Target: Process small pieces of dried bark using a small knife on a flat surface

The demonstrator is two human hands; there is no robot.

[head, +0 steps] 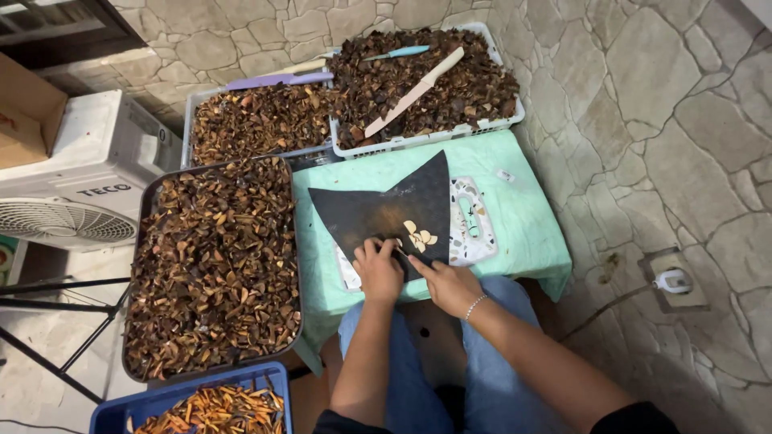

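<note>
on the low counter (515,233) under a mint-green cloth lies a dark, pointed cutting mat (386,209) with a few pale cut pieces (420,236) on it. the left hand (378,269) presses down at the mat's near edge, fingers curled on something small — what it is cannot be told; the right hand (447,283) sits just beside it, fingers narrow, pinching at the same spot. left of the counter a dark tray (145,241) is heaped with brown dried husks. behind, a grey crate (190,120) and a white basket (498,124) hold more husks — knives lie on top. a blue bin (121,406) near the knee holds orange pieces. open stone floor (667,120) lies to the right.
</note>
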